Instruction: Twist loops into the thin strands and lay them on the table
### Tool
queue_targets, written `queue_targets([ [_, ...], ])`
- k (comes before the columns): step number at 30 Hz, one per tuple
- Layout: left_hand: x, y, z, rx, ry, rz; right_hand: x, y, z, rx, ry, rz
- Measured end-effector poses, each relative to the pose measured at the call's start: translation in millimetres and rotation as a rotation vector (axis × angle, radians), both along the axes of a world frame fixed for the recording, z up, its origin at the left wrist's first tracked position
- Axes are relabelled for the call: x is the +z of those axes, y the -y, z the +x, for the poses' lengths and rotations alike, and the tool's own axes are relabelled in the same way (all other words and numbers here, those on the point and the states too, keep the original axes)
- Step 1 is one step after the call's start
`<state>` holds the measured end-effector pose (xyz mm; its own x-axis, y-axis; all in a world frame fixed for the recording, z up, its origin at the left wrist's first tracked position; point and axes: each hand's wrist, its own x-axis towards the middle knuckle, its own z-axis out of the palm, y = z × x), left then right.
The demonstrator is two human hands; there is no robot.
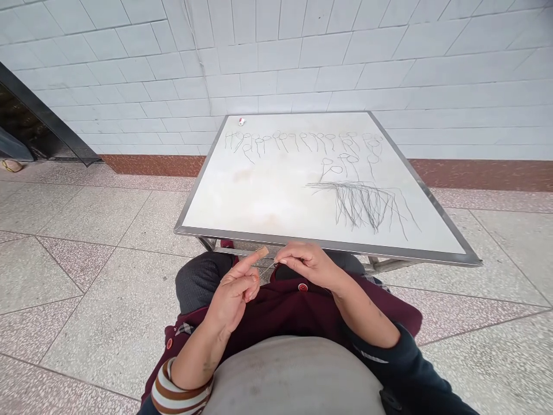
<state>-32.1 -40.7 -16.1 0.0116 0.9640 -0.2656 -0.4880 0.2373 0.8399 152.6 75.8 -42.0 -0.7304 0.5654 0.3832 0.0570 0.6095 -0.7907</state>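
My left hand (237, 288) is over my lap, just in front of the table's near edge. Its index finger points out with a tan wrap (262, 252) on the tip, while the thumb and other fingers are curled closed. Beside it, my right hand (305, 262) pinches with thumb and forefinger. A thin strand of wire (268, 268) runs between the two hands; its ends are hidden in the fingers. On the white table lie a pile of dark thin wires (367, 204) and, farther back, rows of wires bent into loops with tails (303, 140).
The white table (259, 196) has a grey metal rim. A small white and red item (242, 121) lies at its far left corner. Behind stands a tiled wall (280, 63). A dark opening (34, 115) and part of a foot (12, 166) show at far left.
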Motion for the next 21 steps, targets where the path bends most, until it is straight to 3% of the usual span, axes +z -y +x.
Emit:
queue_targets([
  [8, -1.7, 9.6, -8.0, -0.025, -0.087, -0.006, -1.5, -1.6, 2.2, 0.039, 0.054, 0.032],
  [11, -5.2, 13.9, -17.4, -0.022, -0.098, 0.004, -3.4, -8.0, 9.0, -0.012, 0.040, 0.026],
  [15, -9.3, 13.3, -35.0, 0.173, -0.156, 0.013, -2.1, -12.0, 15.5, -0.185, -0.009, 0.005],
  [17, -9.2, 8.9, -39.9, 0.251, -0.223, 0.020, 0.3, -8.8, 13.0, -0.208, -0.005, -0.013],
  [21, -2.7, -2.8, -34.3, 0.136, -0.370, 0.043, 2.9, 2.9, 0.4, -0.153, -0.016, -0.049],
])
